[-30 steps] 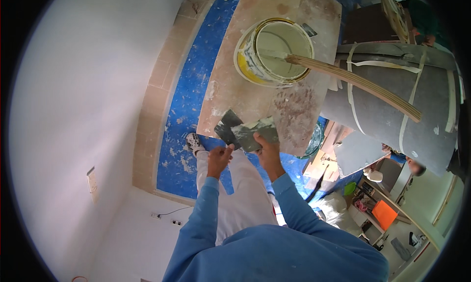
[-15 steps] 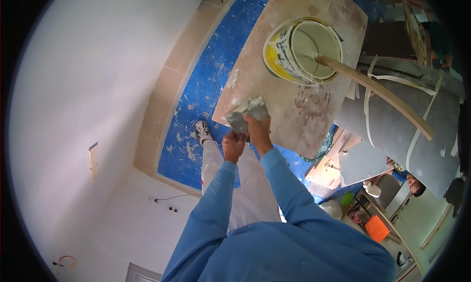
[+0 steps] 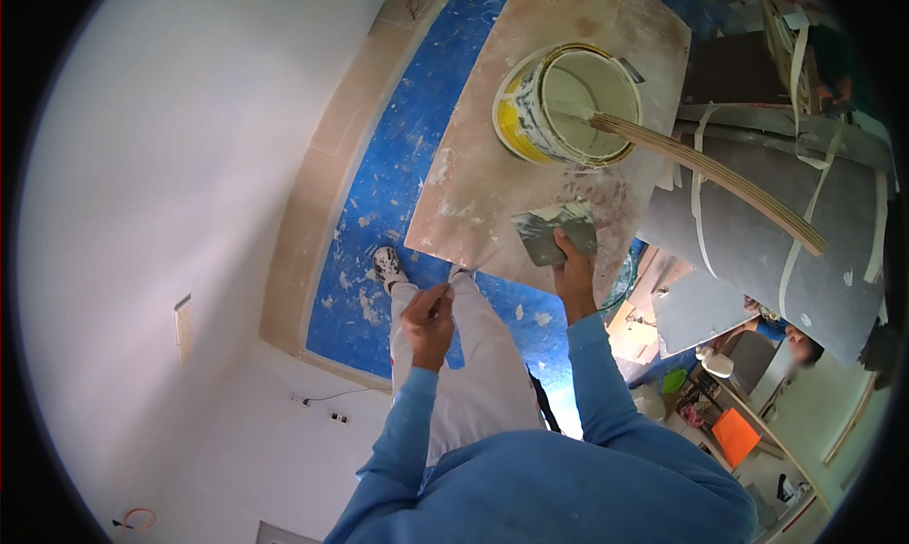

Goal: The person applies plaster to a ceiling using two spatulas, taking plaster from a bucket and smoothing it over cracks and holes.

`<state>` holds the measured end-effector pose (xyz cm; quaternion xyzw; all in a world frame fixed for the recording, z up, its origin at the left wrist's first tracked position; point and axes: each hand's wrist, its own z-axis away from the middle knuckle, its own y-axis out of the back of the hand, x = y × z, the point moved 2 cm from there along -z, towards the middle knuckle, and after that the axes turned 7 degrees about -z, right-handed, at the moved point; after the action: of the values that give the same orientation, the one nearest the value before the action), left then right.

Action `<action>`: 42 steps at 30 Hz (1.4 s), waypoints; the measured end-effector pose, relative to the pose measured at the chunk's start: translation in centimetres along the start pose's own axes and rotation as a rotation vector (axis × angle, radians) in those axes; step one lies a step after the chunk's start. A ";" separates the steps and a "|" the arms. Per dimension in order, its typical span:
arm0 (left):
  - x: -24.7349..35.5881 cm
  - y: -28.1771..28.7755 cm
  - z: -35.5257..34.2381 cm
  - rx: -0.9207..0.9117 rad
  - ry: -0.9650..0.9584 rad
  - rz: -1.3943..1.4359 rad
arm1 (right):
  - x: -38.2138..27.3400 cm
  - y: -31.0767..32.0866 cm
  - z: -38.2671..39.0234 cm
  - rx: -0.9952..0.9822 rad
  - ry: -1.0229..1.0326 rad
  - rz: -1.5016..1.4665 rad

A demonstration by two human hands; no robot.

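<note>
A wide putty knife (image 3: pixel 556 238) with a smeared grey blade and pale filler along its far edge is in my right hand (image 3: pixel 574 279), thumb on the blade. My right hand holds it over the near part of a stained board (image 3: pixel 473 179). Further left, my left hand (image 3: pixel 429 326) is closed in front of my legs, fingers curled; whether anything is in them is hidden. Beyond the knife, a yellow and white bucket (image 3: pixel 519 118) stands on the board, crusted with filler. A long wooden stick (image 3: pixel 720 170) leans out of it to the right.
A white wall (image 3: pixel 189 165) rises at the left. Blue sheeting (image 3: pixel 369 213) splashed with white covers the floor beside a tan strip (image 3: pixel 317 194). Grey taped panels (image 3: pixel 757 203) lie to the right. Another person (image 3: pixel 791 340) is at the far right, near an orange sheet (image 3: pixel 736 437).
My hands have come apart: the right one moved right with the putty knife, the left one drew back left and nearer to me. The view has shifted slightly.
</note>
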<state>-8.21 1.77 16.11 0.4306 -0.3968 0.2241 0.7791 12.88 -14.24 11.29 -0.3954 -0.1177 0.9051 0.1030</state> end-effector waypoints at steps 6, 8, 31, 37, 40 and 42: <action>3.4 -2.1 -1.9 0.067 -0.625 -0.309 | -5.7 5.5 0.7 0.026 0.003 0.061; 2.8 -3.8 -1.2 -0.059 -0.678 -0.467 | -4.7 5.9 1.2 0.039 -0.035 -0.035; -3.6 -2.4 -5.2 -0.009 0.115 -0.460 | 12.1 -5.6 2.3 0.181 -0.146 0.026; -4.5 -3.2 -3.5 -0.030 0.082 -0.604 | 10.9 -5.5 4.4 0.121 -0.068 0.008; -4.1 -3.7 -4.7 -0.031 0.072 -0.478 | 11.0 -6.8 3.7 0.058 -0.030 0.041; -4.8 -4.6 -5.1 -0.080 0.121 -0.423 | 11.0 -7.4 2.6 0.072 -0.028 0.044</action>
<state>-5.72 3.64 8.34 0.4589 -0.2586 0.0652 0.8475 4.32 -4.49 7.51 -0.3811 -0.0777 0.9163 0.0956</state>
